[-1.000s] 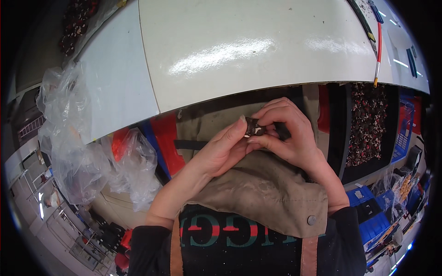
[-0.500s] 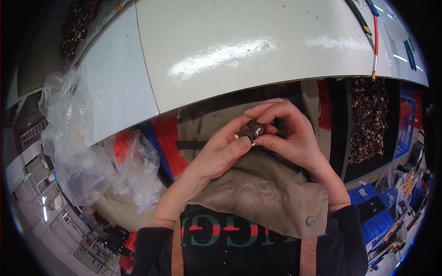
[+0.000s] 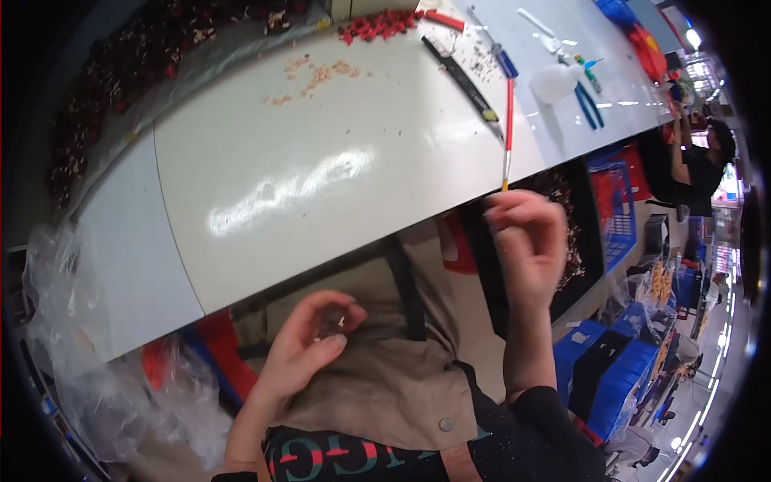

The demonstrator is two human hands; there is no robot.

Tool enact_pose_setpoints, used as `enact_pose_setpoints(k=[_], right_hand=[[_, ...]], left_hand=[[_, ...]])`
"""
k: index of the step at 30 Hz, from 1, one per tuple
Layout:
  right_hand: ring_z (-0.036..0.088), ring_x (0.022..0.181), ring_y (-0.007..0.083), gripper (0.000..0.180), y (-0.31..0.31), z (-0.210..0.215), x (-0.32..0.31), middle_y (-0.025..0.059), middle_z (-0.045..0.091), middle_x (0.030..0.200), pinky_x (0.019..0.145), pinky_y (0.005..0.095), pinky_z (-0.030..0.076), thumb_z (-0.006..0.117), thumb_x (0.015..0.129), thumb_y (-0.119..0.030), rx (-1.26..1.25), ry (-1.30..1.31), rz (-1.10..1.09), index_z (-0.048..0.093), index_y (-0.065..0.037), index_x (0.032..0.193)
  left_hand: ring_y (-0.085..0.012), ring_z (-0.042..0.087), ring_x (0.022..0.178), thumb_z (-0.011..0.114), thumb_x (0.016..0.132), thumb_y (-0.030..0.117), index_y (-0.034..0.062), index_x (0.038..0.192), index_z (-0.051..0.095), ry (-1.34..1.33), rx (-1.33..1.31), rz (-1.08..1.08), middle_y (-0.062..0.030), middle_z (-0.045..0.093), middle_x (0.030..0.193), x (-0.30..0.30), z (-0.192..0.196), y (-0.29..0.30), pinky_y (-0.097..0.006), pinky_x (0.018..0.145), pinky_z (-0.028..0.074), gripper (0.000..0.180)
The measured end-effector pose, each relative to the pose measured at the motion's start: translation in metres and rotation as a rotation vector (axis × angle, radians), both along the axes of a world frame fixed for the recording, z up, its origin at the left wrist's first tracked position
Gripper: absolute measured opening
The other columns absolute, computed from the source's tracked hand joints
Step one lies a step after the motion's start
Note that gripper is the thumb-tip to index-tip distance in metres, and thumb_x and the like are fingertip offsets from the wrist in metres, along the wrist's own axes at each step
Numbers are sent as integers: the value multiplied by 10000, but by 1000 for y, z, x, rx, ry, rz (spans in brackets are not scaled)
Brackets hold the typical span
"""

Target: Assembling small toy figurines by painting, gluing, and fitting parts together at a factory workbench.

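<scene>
My left hand is curled round a small dark brown lump with pale bits on it, held low over my brown apron. My fingers hide part of the lump. Raised at the table's edge, my right hand has bent fingers smeared by motion; whether they hold anything cannot be made out. Just above its fingertips, the yellow tip of a paintbrush with a red handle sticks over the edge. Beyond that hand stands a black tray with many dark, red and pale pieces, partly hidden by my arm.
On the white table lie pale bits, red pieces, a black cutter knife, blue pliers and a white bottle. Clear plastic bags hang at left. A blue crate stands at right; a person sits beyond.
My hands have parted: the right one left the lump and moved up and right to the table's edge. The left kept the lump. The view has swung right, bringing more tools into sight.
</scene>
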State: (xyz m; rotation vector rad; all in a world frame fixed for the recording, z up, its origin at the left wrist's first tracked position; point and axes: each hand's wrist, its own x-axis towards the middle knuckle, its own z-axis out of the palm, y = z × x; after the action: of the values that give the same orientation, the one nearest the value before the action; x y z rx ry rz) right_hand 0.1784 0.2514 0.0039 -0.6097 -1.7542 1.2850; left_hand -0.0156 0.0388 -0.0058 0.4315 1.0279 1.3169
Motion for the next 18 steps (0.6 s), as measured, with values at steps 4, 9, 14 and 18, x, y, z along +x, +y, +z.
enact_pose_setpoints(k=[4,9,14,18], right_hand=[[528,944,122,287,36,25,19,81,547,1074,847,237,421,590,879,-67,103,78,-463,472,-16,1136],[493,1069,156,346,72,36,-3,115,496,1170,924,266,401,569,907,-116,289,-40,-530,427,20,1192],[489,1071,157,493,150,19,-5,111,500,1154,945,283,391,673,851,-219,306,-203,-611,427,33,1196],[530,849,95,426,178,26,-1,46,583,930,731,217,421,668,851,-340,290,-725,-616,555,5,1073]], left_hand=[[-207,538,1062,655,813,280,24,1217,441,46,-26,34,-104,554,1108,-1,8,1,-345,951,410,524],[-192,544,1052,704,787,363,28,1214,441,114,-24,88,-92,550,1102,-7,10,-17,-327,936,420,603],[-181,525,1077,625,770,176,33,1240,440,130,-30,156,-88,544,1119,-5,9,-40,-309,938,410,525],[-167,504,1102,541,764,-50,34,1281,427,90,59,100,-89,535,1150,-12,6,-43,-291,951,392,536]])
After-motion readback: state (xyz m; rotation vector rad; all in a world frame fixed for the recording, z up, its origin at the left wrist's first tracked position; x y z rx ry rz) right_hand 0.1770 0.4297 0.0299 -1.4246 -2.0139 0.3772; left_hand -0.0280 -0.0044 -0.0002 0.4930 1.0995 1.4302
